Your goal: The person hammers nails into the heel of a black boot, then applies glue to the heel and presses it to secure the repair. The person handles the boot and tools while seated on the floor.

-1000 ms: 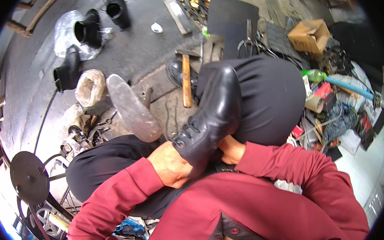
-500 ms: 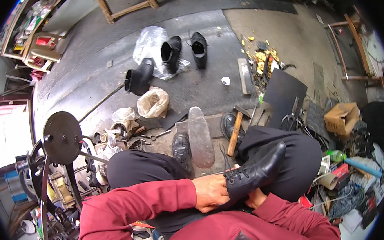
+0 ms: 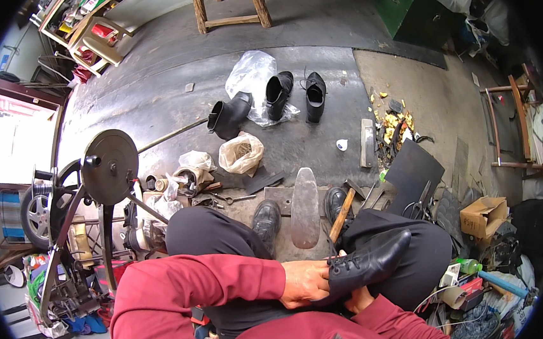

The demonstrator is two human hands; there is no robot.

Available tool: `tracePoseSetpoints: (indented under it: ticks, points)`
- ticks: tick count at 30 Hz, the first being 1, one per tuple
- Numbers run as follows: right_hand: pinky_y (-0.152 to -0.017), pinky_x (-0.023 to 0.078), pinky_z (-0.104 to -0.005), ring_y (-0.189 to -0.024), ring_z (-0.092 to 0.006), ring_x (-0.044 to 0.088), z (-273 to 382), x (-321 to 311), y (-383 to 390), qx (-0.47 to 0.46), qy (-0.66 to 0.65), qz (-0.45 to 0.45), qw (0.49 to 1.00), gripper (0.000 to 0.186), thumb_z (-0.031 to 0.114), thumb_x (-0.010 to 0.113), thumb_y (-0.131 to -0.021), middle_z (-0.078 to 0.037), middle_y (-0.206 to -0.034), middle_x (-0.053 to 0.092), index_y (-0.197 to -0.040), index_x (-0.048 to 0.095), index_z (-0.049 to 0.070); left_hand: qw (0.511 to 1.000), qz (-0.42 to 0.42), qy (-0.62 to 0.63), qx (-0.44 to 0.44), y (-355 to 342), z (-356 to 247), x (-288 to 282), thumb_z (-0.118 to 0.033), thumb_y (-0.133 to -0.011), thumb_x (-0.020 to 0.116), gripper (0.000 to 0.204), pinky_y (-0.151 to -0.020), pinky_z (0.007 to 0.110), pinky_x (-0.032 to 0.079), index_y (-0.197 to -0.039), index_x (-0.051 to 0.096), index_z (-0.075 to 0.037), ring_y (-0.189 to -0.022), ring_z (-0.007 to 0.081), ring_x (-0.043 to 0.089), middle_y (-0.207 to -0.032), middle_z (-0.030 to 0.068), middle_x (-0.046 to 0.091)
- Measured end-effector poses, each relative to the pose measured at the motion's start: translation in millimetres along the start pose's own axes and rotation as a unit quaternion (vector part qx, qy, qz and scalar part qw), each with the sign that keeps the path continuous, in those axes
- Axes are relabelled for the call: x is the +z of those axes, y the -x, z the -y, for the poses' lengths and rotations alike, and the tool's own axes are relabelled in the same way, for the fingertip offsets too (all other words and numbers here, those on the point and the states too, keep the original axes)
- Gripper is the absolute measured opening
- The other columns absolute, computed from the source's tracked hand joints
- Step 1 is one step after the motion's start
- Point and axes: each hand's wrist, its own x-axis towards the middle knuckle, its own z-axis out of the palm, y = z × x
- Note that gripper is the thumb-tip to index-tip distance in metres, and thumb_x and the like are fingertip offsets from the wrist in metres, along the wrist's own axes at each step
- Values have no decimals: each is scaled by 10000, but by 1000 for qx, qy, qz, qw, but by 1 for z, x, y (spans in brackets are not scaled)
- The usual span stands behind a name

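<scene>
A black lace-up shoe (image 3: 380, 256) lies across my lap, its toe pointing right over my right thigh. My left hand (image 3: 305, 283) is closed on the shoe at its opening and laces, with some fingers hidden. Below the shoe my right hand (image 3: 359, 300) supports it from underneath, mostly covered by the shoe and sleeve. A hammer (image 3: 341, 216) with a wooden handle leans by my right foot, just beyond the shoe. Between my feet stands a long grey rounded slab (image 3: 304, 208).
Several black boots and shoes (image 3: 315, 97) stand ahead beside a clear plastic bag (image 3: 248, 76). A hand-cranked machine with a round wheel (image 3: 110, 167) rises at left. Scissors (image 3: 419, 201), a black sheet (image 3: 413, 170) and a cardboard box (image 3: 482, 218) lie at right.
The head view has shifted, so the floor and its things sit farther right and lower. Both hands keep hold of the shoe in nearly the same place.
</scene>
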Motion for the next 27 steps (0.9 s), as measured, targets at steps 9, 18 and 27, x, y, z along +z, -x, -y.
tracePoseSetpoints:
  ticks: [9,18,27]
  points:
    - [-967,560,-355,-1099,-182,687,8,2,-7,8,4,22,1000,618,602,340,-1133,-73,-1197,712,-1319,615,81,999,43,9,-23,9,4,10,-183,-600,791,359,-1183,662,342,-886,635,-33,-1259,474,563,-1013,174,694]
    - [-985,555,-356,-1085,-186,682,14,8,0,-18,-22,38,999,614,607,354,-1129,-65,-1176,707,-1305,617,80,1000,-1,-6,-3,3,1,7,-131,-581,757,245,-1062,617,469,-684,552,-45,-1079,469,631,-953,211,652]
    - [-1114,485,-358,-1229,-184,632,14,9,4,-52,-65,56,995,618,582,374,-1133,-64,-1362,647,-1394,585,63,999,26,-14,-12,7,3,11,-173,-570,775,259,-1124,621,427,-723,615,-39,-1154,465,610,-959,200,683]
